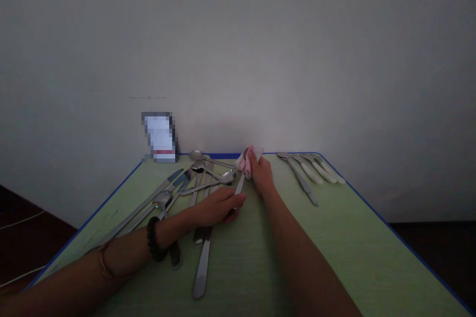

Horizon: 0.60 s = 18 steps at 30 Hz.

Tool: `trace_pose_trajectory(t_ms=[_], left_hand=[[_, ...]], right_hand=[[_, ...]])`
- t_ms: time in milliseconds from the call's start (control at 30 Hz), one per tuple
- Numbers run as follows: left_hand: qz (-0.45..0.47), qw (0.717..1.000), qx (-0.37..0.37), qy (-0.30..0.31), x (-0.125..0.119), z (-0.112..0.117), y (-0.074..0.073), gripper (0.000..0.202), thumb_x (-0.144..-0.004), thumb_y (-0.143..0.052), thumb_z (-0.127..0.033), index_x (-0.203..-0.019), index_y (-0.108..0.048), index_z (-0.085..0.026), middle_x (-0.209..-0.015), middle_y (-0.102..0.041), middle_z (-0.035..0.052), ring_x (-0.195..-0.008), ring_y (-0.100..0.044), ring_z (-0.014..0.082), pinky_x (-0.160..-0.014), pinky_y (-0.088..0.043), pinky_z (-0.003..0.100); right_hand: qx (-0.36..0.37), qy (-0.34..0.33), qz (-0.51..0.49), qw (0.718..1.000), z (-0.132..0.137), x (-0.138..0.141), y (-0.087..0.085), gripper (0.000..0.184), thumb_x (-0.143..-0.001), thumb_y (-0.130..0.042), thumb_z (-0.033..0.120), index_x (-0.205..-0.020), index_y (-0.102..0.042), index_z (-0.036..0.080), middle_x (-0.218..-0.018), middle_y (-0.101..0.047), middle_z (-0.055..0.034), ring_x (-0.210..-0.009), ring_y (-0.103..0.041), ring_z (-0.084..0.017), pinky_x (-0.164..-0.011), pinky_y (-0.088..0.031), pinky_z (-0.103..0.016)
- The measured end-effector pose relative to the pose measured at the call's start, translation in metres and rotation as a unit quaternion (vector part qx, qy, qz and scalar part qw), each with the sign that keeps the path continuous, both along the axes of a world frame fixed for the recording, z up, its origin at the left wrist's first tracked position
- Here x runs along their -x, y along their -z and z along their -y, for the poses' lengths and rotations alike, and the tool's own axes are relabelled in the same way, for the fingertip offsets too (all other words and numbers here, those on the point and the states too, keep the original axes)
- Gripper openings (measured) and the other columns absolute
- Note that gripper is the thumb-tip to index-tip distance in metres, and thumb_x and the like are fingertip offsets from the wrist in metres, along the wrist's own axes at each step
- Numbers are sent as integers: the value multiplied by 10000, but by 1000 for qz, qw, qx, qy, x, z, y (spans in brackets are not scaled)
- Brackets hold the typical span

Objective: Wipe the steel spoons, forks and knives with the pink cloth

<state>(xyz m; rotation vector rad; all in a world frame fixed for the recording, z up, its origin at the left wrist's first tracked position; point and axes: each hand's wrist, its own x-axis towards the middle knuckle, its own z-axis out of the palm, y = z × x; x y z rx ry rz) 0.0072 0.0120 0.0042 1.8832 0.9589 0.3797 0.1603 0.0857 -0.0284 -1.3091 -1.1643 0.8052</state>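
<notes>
My left hand [219, 205] pinches the handle end of a silver utensil [240, 185] that runs up and to the right. My right hand [260, 173] is closed round a pink-and-white cloth [246, 161] wrapped over the utensil's far end. Both hands sit over the middle of a green table [334, 237]. A dark bead bracelet [154, 240] and a thin band are on my left wrist.
A loose pile of knives, spoons and forks [189, 183] lies left of my hands, with one long knife [203, 267] toward the near edge. Several utensils [308, 171] lie in a row at the far right. A blurred card [159, 136] stands at the back left by the wall.
</notes>
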Motion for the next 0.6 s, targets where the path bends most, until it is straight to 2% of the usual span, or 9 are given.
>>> trace_pose_trajectory(t_ms=[200,600], left_hand=[[10,1000,-1,-4,1,-1,4,455,-907,-298,-501,-578,-414,-209,-465,-419,-48,-454,-382,104,-539,-368,244],[-13,1000,-14,-7,-2,0,-1,449,-889,-282,-532,-584,-386,-219,-469,-415,-43,-474,-388,114,-547,-368,248]], right_hand=[[-6,-15,-19,1000,1,-1,0,540,-779,-487,673,-649,-660,178,-597,-673,-55,-613,-584,-174,-571,-404,-257],[-2,1,7,1000,3,0,-4,523,-804,-464,642,-631,-637,180,-634,-677,-63,-630,-583,-180,-576,-401,-265]])
